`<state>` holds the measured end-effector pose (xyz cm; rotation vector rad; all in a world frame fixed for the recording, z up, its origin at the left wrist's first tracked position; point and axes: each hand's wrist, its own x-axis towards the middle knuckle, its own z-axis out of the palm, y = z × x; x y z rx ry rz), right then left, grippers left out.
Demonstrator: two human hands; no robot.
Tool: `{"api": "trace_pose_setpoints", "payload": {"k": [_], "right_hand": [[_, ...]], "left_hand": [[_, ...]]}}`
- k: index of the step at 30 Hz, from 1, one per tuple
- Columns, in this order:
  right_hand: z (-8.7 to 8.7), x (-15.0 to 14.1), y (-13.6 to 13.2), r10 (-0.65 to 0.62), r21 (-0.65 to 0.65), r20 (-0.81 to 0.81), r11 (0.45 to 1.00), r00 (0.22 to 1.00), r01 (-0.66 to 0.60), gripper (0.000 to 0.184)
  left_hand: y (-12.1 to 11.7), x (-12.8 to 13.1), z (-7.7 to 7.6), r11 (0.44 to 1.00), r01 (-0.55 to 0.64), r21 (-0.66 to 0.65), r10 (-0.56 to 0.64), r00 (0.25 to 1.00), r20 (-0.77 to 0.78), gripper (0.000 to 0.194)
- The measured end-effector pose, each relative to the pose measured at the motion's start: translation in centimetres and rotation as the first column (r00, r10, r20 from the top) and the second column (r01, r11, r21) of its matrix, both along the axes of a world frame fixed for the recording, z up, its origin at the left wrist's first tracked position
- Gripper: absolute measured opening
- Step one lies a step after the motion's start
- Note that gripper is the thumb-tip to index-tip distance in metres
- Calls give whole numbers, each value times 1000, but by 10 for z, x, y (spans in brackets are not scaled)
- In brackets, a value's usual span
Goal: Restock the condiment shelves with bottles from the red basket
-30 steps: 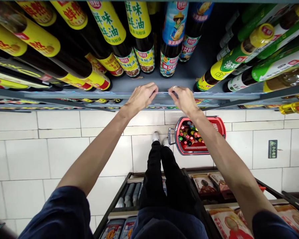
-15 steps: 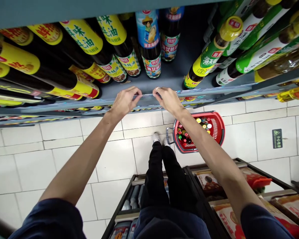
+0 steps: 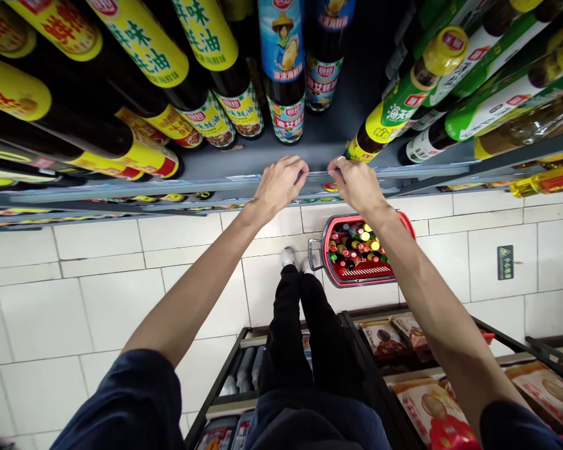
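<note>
Along the front edge of a grey shelf [image 3: 319, 137], my left hand [image 3: 279, 182] is closed, thumb and fingertips pinched together. My right hand [image 3: 359, 186], with a ring on one finger, is pinched the same way a short gap to the right. Both touch or nearly touch the shelf's front strip; anything between the fingertips is too small to make out. Behind my left hand stands a dark sauce bottle with a blue label [image 3: 281, 53]. Just beyond my right hand is a sauce bottle with a green and yellow label [image 3: 394, 103].
Yellow-labelled bottles [image 3: 145, 47] line the shelf on the left, green-and-white ones [image 3: 488, 112] on the right. A red basket [image 3: 380, 270] holding several bottles sits on the tiled floor near my feet. Close behind me stands a dark rack with packaged goods [image 3: 431, 406].
Both hands have slid right along the shelf edge, still pinched and about the same distance apart. The right hand is now close to the green and yellow bottle. The view has shifted slightly.
</note>
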<state>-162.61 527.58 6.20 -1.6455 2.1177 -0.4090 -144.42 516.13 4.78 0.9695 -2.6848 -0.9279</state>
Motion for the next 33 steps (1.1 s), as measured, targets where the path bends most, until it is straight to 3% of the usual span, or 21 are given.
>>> {"api": "trace_pose_setpoints", "payload": {"k": [10,16,26,30,33], "right_hand": [[-9,10,-5,46,-27,-8,999,999,-46,28],[-14,1,-1,64,-50,64,997,996,-61,23],[-20,-2,0,81,-93,119,993,990,-70,23],[-13,2,1,57,-65,110,997,992,-50,24],[-6,13,-12,24,-137,165,991,986,-1,34]], "left_hand": [[-13,16,-1,999,40,37,-40,999,11,13],[-13,15,2,997,69,-36,-68,997,29,12],[-16,12,2,992,120,-39,-120,993,-9,12],[-15,14,5,997,83,7,-83,996,-10,7],[-18,20,3,996,-63,60,70,990,-121,17]]}}
